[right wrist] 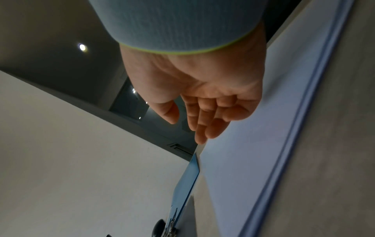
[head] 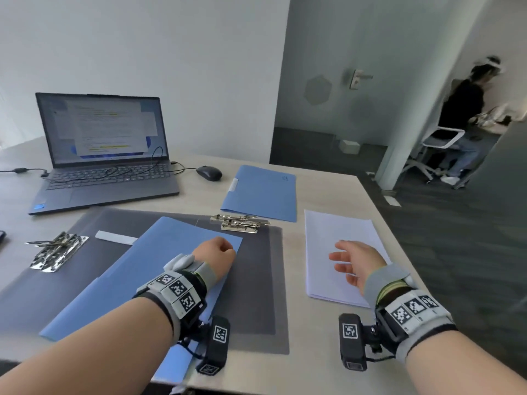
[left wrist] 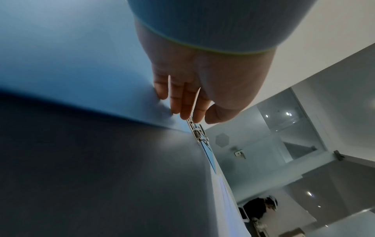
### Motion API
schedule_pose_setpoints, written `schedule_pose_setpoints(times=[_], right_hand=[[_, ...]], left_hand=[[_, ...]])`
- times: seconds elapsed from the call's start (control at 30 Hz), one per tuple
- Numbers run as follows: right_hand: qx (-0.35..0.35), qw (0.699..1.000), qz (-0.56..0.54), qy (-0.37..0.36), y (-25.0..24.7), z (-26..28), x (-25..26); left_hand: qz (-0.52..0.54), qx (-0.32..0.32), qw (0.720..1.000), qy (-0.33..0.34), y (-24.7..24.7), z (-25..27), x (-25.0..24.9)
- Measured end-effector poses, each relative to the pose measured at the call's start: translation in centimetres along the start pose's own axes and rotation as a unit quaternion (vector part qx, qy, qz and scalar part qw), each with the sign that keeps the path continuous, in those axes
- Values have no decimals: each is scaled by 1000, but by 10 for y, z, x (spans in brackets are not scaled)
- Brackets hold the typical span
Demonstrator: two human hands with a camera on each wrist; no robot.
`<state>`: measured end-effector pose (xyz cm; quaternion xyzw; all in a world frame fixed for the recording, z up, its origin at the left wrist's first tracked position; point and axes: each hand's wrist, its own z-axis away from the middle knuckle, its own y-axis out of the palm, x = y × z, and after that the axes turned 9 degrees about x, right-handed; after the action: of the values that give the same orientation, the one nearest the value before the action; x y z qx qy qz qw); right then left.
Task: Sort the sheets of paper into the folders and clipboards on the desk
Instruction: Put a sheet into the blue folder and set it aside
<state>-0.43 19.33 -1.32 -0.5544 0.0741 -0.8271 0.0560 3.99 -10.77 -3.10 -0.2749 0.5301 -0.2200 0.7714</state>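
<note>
A blue folder point(head: 159, 269) lies closed and slanted across a dark grey clipboard point(head: 256, 280) with a metal clip point(head: 241, 223) at its far edge. My left hand point(head: 219, 249) rests its fingertips on that folder's far right corner; in the left wrist view the left hand point(left wrist: 194, 115) has fairly straight fingers on the blue folder point(left wrist: 81, 64), just short of the clip point(left wrist: 199, 134). A stack of white paper point(head: 336, 238) lies to the right. My right hand point(head: 350, 260) hovers over it, fingers spread and holding nothing. A second blue folder point(head: 262, 192) lies farther back.
Another dark clipboard point(head: 42, 286) with a shiny clip point(head: 57, 249) lies at the left under the folder. An open laptop point(head: 105, 155) with cables and a mouse point(head: 209, 173) stand at the back. The desk's right edge point(head: 399, 246) runs beside the paper. A person sits far right.
</note>
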Motion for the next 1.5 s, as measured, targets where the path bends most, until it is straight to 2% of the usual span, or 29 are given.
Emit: schedule_pose_setpoints(times=[0.17, 0.37, 0.47, 0.6, 0.77, 1.07, 1.3, 1.4, 1.47, 1.5], right_hand=[[-46, 995, 82, -25, -43, 18, -22], [-81, 991, 108, -23, -73, 32, -46], [-79, 990, 119, -8, -79, 32, -57], [-85, 989, 121, -13, -83, 33, -61], [-108, 989, 102, -22, -86, 32, -62], [-125, 988, 21, -84, -89, 34, -59], [-138, 985, -2, -105, -90, 35, -61], [-135, 985, 2, -108, -93, 34, -61], [-132, 986, -8, -104, -96, 31, -62], [-131, 986, -13, -99, -97, 29, -62]], left_hand=[[-31, 44, 997, 47, 39, 17, -38], [-50, 100, 991, 78, 108, 25, -79], [-145, 56, 983, 99, 135, 26, -91], [-208, -15, 974, 92, 161, 23, -83], [-217, 18, 968, 124, 160, 21, -80], [-200, 56, 972, 113, 151, 26, -86], [-212, 41, 970, 113, 149, 33, -102], [-132, 33, 984, 113, 145, 30, -110], [13, 66, 994, 84, 140, 27, -116], [91, 84, 991, 58, 139, 24, -119]])
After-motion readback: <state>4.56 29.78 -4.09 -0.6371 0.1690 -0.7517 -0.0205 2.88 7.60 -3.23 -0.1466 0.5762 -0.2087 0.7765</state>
